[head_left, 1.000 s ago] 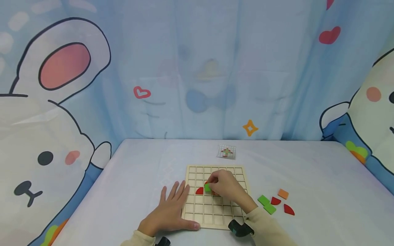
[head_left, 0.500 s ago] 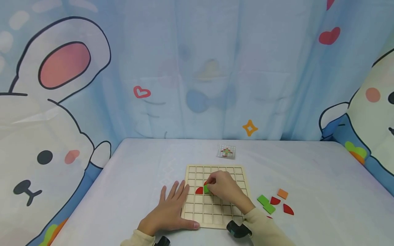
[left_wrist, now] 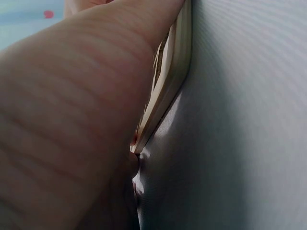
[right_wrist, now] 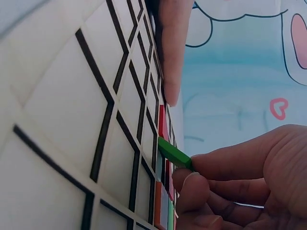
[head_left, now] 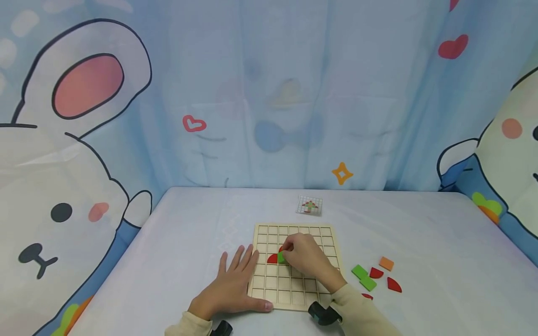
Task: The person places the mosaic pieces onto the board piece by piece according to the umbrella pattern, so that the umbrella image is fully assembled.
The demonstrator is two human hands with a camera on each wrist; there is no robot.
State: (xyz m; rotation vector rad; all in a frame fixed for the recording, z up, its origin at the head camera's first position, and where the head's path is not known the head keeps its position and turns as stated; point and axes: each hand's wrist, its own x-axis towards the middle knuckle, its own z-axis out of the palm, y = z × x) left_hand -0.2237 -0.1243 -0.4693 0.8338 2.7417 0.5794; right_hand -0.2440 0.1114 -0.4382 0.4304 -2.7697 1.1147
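A wooden grid board [head_left: 286, 297] lies on the white table. My left hand [head_left: 232, 285] rests along its left side with fingers straight and spread, the thumb at the near edge. Between thumb and forefinger, my right hand [head_left: 306, 255] pinches a green square tile [right_wrist: 173, 153]. The tile tilts over a cell, one edge down at the grid in the right wrist view. A red quarter-circle piece [head_left: 272, 258] sits in the cell just left of it. An orange tile [right_wrist: 161, 203] lies in the grid nearby, mostly hidden by the right hand in the head view.
Right of the board lie two green tiles [head_left: 368, 283], an orange tile [head_left: 386, 263] and several red pieces [head_left: 394, 284], one partly behind the right sleeve. Behind the board is a small pattern card [head_left: 309, 205]. A printed curtain [head_left: 286, 93] hangs past the table's far edge.
The green tile has shifted slightly left and lower in my right hand. My right forearm has edged left, uncovering a red piece beside the sleeve. The left hand stays in place.
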